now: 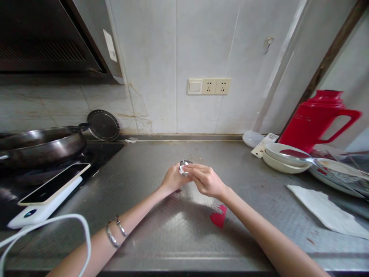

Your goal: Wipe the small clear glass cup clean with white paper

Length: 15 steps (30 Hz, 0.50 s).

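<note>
My left hand (173,180) is closed around a small shiny silvery object (185,168), dark along its top edge, with a white patch on the near side. My right hand (208,180) meets it from the right, its fingers pressed together on that same object. Both hands hover over the steel counter, and my fingers hide most of what they hold, so its kind is unclear. A torn-looking red piece (219,216) lies flat on the counter below my right wrist.
On the left, a steel pan (43,146) sits on the stove, near a phone (54,184) atop a white device with a cable looping over my left forearm. A red thermos (317,121), stacked bowls (285,163) and a white napkin (325,209) occupy the right.
</note>
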Each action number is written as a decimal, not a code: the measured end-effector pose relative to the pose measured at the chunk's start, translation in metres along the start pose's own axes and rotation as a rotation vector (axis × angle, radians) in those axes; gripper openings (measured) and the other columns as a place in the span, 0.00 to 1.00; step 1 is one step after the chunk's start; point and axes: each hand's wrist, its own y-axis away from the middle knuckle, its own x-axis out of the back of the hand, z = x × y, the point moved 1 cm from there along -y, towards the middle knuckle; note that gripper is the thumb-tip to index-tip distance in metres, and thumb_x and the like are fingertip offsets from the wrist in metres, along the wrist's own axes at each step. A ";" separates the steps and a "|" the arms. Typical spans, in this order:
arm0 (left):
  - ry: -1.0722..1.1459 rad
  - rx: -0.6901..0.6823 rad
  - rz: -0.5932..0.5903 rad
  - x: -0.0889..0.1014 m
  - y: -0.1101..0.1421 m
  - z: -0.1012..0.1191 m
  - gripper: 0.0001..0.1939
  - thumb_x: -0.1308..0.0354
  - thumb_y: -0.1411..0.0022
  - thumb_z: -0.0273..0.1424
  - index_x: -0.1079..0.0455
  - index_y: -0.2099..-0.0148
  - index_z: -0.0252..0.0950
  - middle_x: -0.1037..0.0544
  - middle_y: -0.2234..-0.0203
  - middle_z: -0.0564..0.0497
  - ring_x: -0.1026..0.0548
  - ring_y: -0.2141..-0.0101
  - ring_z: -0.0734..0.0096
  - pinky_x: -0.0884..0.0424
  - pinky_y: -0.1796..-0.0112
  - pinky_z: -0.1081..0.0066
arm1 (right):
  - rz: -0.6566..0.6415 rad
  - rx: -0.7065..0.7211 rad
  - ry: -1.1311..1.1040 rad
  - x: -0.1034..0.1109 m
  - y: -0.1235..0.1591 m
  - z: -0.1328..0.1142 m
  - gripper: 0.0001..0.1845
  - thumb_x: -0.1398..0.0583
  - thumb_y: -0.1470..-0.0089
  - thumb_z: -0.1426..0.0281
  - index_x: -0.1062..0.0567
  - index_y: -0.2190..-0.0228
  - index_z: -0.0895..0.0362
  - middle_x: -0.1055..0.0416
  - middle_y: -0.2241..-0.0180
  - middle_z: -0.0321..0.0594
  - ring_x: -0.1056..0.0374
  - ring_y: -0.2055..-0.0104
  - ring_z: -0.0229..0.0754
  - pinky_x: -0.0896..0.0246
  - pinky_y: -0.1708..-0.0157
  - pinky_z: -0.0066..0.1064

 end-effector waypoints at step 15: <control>0.506 0.240 -0.116 -0.006 0.002 0.005 0.19 0.36 0.53 0.41 0.31 0.64 0.32 0.31 0.77 0.54 0.33 0.81 0.78 0.29 0.82 0.74 | 0.300 -0.440 -0.124 -0.004 0.006 0.027 0.15 0.47 0.40 0.64 0.22 0.59 0.54 0.22 0.60 0.42 0.25 0.59 0.45 0.31 0.61 0.31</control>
